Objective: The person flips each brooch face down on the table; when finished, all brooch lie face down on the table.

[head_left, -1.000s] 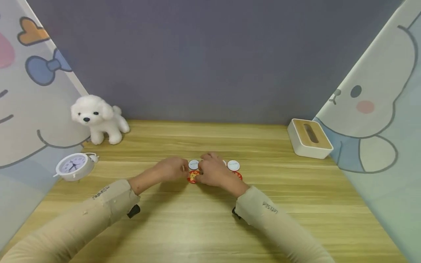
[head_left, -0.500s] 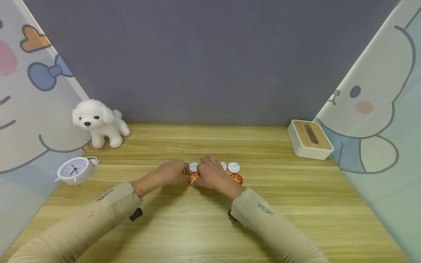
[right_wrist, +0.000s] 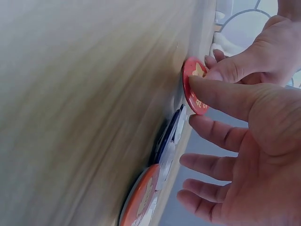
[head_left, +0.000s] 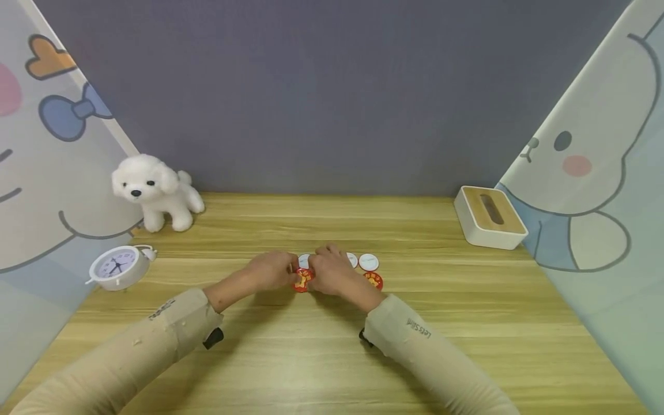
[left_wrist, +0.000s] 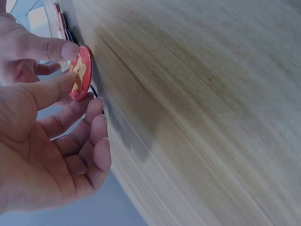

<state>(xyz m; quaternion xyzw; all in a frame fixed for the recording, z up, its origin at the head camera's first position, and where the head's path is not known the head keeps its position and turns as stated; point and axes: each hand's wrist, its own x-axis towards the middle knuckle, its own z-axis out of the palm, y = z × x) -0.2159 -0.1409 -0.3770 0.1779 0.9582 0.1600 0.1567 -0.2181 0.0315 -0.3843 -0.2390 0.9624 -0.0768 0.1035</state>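
A round red badge (head_left: pixel 302 280) with a yellow figure is held between both hands just at the tabletop. My left hand (head_left: pixel 271 271) pinches its left side; in the left wrist view the thumb (left_wrist: pixel 56 89) lies on the printed face. From the right, my right hand (head_left: pixel 333 271) pinches the same badge, its thumb (right_wrist: pixel 221 96) across the face in the right wrist view. Behind the hands lie white discs, one (head_left: pixel 369 262) at the right and another (head_left: pixel 304 260) partly covered. A second red badge (head_left: pixel 373 280) lies by my right wrist.
A white plush dog (head_left: pixel 158 193) and a white alarm clock (head_left: pixel 119 267) stand at the left of the wooden table (head_left: pixel 290 357). At the back right is a tissue box (head_left: pixel 490 218) with a wooden lid. A grey wall (head_left: pixel 332 98) rises behind.
My left fingers have come onto the red badge, which now shows more of its face and sits slightly further left. My right hand has shifted a little left with it.
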